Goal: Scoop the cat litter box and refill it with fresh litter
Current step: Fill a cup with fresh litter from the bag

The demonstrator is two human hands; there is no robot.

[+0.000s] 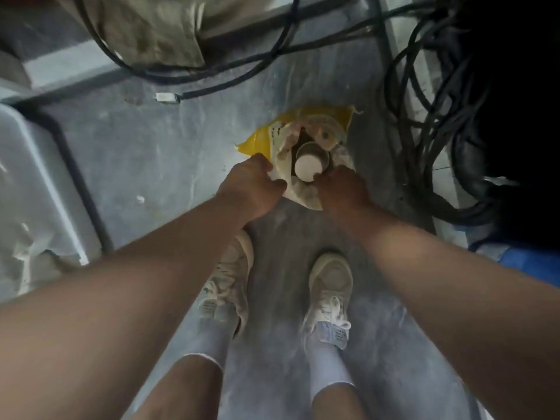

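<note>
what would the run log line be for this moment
phase: refill prep | left hand: grips litter bag rim | right hand: at bag mouth by cup, grip unclear | litter box: at left

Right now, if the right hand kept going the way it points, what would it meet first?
Most likely the white cup standing in the open litter bag. The right hand points forward into the bag's mouth, its fingertips already at the cup's near rim. Depth is unclear from above.

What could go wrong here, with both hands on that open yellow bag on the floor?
The litter bag stands open at the top, gripped by the left hand and right hand; tipped, it might spill. A cup inside could fall out. Black cables beside the shoes look like a trip hazard.
</note>
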